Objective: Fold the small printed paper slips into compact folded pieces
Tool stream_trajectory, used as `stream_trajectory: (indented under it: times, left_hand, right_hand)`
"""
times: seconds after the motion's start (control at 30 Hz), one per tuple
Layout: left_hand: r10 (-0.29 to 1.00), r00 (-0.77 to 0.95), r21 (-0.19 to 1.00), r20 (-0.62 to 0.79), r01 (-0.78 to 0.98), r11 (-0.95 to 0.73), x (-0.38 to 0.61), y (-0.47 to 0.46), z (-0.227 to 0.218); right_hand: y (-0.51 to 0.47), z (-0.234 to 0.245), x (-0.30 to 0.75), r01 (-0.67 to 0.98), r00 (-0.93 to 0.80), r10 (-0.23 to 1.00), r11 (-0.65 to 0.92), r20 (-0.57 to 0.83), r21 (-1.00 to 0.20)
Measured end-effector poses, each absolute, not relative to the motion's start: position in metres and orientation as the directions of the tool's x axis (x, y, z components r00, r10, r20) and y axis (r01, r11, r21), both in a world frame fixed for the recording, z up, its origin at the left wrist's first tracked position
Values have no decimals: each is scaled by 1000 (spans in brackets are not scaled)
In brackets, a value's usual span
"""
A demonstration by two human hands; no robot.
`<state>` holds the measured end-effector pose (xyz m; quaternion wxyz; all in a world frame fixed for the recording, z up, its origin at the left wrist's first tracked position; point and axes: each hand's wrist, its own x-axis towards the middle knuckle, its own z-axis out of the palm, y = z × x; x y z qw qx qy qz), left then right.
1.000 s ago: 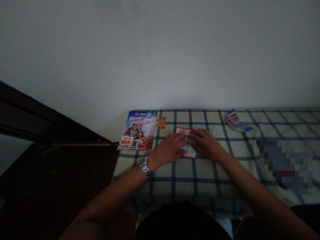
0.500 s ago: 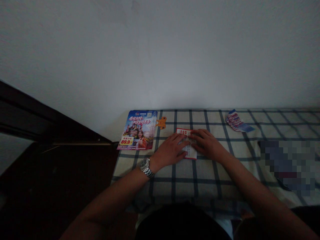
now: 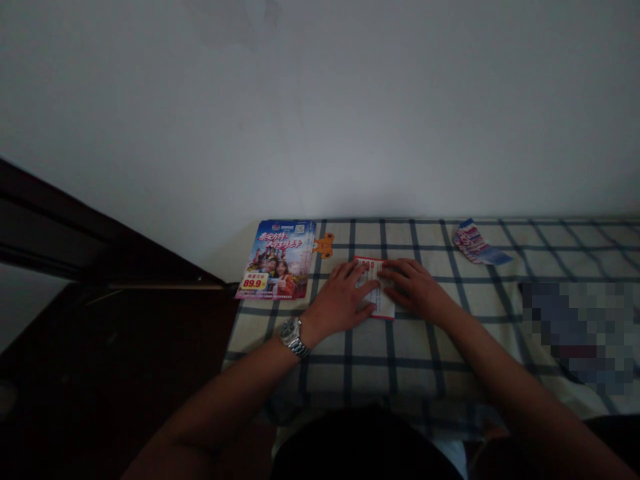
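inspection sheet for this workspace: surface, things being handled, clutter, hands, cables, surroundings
surface: checked cloth, slightly creased
things being handled: white paper with red edges, flat on the cloth, partly covered by fingers
clutter: leaflets at left, orange bear beside them; creased papers at right; pixelated item nearer at right, cannot tell what
hands: left hand, watch on its wrist, and right hand both on the paper, fingers spread
cables: nothing seen
surroundings: pale wall behind; dark floor at left
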<state>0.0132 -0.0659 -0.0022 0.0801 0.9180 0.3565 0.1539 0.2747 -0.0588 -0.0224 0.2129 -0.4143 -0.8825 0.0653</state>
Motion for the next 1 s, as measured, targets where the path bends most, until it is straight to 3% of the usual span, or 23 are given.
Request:
stream_trajectory:
  times: [0.27,0.47,0.77,1.0]
  left_hand:
    - [674,702,236,228,632,-738,17,-68,0]
    - [638,734,284,233,576,-766,22,-69,-2]
    - [609,745,223,271,567,-793,22,-68,-6]
    - [603,754,205,260,567,-798,22,-69,-7]
  right_hand:
    - [-60,-24,274,704,-554,762,644,335,-299]
    - [-60,-22,274,692,-554,762,646,337,-322]
    - [-65,-28,284,659,-456,804,594,383,-462]
    - [-69,-25,281,682,-415,827,558,379,-473]
